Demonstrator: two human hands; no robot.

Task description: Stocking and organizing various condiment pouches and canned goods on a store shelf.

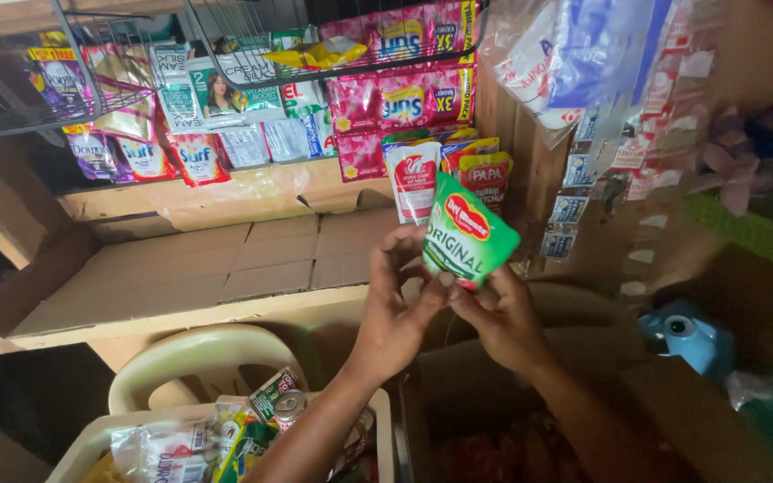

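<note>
Green sauce pouch (pixel 467 234) held up before wooden shelf (pixel 225 259), lower edge pinched by both hands; left hand (pixel 395 309) fingers grasping pouch bottom-left, right hand (pixel 498 313) fingers grasping bottom-right; red-and-white sachets (pixel 415 179) just behind; white basket (pixel 91 438) below

Wooden shelf (pixel 225 268) lined with flattened cardboard. Above, wire racks (pixel 91 63) hung with strips of colourful sachets (pixel 400 98). Red-and-white pouches (pixel 413 179) standing at the shelf's back. Below, cream plastic chair (pixel 199 353), pale tub (pixel 82 443) of packets, blue object (pixel 686 335) at right.
</note>
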